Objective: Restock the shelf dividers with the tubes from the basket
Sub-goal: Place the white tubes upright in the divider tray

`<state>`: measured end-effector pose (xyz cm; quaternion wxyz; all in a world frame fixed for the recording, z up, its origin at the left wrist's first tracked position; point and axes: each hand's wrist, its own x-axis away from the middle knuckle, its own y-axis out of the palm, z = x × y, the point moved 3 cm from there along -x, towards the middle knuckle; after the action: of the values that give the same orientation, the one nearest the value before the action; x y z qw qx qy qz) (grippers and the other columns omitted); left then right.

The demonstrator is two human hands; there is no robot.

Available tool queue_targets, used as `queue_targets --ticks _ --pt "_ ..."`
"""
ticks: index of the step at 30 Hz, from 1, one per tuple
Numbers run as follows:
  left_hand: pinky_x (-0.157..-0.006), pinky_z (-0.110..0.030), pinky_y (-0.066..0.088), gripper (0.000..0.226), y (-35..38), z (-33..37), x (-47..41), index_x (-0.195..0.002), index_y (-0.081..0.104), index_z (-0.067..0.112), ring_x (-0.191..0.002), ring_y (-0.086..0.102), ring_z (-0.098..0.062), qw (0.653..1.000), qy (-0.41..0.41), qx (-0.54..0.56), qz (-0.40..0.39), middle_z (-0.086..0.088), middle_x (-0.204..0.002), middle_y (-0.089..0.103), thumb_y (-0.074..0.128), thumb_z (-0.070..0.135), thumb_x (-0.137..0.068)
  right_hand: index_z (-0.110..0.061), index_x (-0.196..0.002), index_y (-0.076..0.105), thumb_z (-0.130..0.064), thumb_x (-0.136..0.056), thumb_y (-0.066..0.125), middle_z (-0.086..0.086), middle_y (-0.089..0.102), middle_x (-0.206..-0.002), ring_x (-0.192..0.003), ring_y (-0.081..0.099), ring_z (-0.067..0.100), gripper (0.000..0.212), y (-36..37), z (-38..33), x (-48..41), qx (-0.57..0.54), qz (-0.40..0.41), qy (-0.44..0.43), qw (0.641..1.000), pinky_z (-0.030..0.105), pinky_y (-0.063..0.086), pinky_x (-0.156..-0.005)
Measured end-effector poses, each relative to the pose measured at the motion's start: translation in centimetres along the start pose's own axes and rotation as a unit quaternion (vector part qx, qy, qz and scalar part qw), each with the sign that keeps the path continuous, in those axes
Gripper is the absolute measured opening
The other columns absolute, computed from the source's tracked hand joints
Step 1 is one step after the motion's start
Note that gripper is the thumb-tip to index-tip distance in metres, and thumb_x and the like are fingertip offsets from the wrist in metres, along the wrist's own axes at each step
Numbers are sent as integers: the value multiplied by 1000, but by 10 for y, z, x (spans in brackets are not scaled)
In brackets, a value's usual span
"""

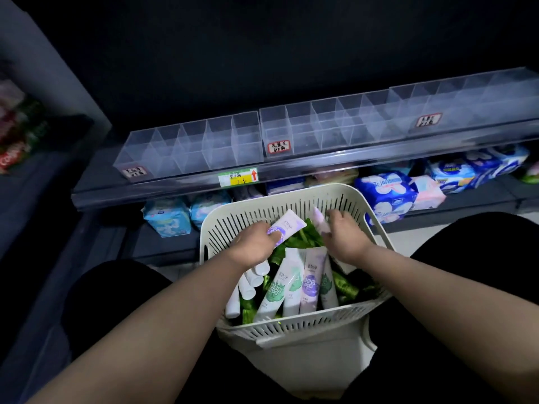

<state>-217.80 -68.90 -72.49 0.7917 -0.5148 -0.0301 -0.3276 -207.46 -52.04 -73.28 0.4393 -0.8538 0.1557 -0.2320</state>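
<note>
the left hand pinches a purple-label tube above the heap in the white basket. the right hand curls round a blurred pale tube, probably so two slots get filled per reach. the other tubes lie piled in the basket, just below the empty clear shelf dividers.

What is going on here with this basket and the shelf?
A person reaches into a white basket full of tubes. The left hand holds a purple-and-white tube; the right hand grips a second tube, blurred, near the basket's far wall. The clear shelf dividers above look empty, so restocking has not started.
</note>
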Motion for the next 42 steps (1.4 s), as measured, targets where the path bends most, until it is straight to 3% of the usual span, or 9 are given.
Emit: queue_targets --ticks 5,9,12,17,22,27,30,38,42 --pt "-69 -29 40 13 -19 9 23 -99 51 16 -83 54 -22 995 34 62 70 -5 -100 59 57 23 -91 1 -125 41 -14 -95 52 21 53 -122 -100 57 30 36 -29 -25 19 -107 31 -6 994 31 45 -79" --pt "-86 -34 48 31 -47 15 39 -119 55 16 -100 59 -25 980 58 142 125 -4 -113 63 60 22 -90 -3 -122 41 -16 -92 52 18 61 -112 -99 61 35 34 -57 -49 32 -127 82 -21 988 38 48 -82" --pt "-88 -39 50 31 -77 19 41 -116 58 16 -100 62 -26 964 75 182 181 -4 -114 66 66 22 -86 -8 -121 42 -16 -90 50 14 62 -112 -97 61 34 33 -79 -75 39 -141 122 -76 980 42 49 -81" --pt "-89 -47 53 26 -116 26 30 -102 51 22 -98 65 -23 936 84 264 217 -4 -110 66 70 22 -84 -13 -112 45 -22 -95 53 2 61 -97 -89 57 24 21 -107 -103 33 -132 168 -182 960 32 39 -68" --pt "-90 -47 53 34 -142 41 8 -109 46 22 -101 64 -20 926 114 279 229 -3 -113 64 68 12 -85 -11 -107 50 -18 -91 58 7 62 -102 -94 58 25 19 -130 -113 6 -161 188 -205 947 43 49 -80" --pt "-84 -48 54 33 -179 65 -26 -90 45 23 -91 66 -25 897 121 268 329 -5 -99 66 71 9 -76 -15 -104 48 -10 -88 59 8 65 -93 -86 60 28 21 -147 -114 -25 -209 191 -201 938 47 50 -78" --pt "-82 -46 54 30 -196 80 -50 -97 44 16 -89 65 -24 891 115 243 366 -2 -97 64 69 13 -81 -17 -106 47 -8 -87 58 7 66 -95 -88 61 27 24 -151 -119 -40 -228 185 -211 932 48 51 -78" --pt "-74 -29 46 33 -209 85 -121 -110 44 10 -91 59 -19 912 82 183 358 -3 -104 60 66 8 -86 -23 -106 48 -8 -88 61 2 68 -96 -90 63 23 27 -138 -120 -66 -262 171 -183 932 46 52 -80" --pt "-85 -42 55 35 -200 69 -146 -104 41 14 -100 63 -25 933 58 180 306 -10 -112 63 69 7 -84 -23 -108 47 -12 -89 61 1 67 -98 -92 63 22 26 -135 -117 -69 -253 167 -164 939 47 53 -80"
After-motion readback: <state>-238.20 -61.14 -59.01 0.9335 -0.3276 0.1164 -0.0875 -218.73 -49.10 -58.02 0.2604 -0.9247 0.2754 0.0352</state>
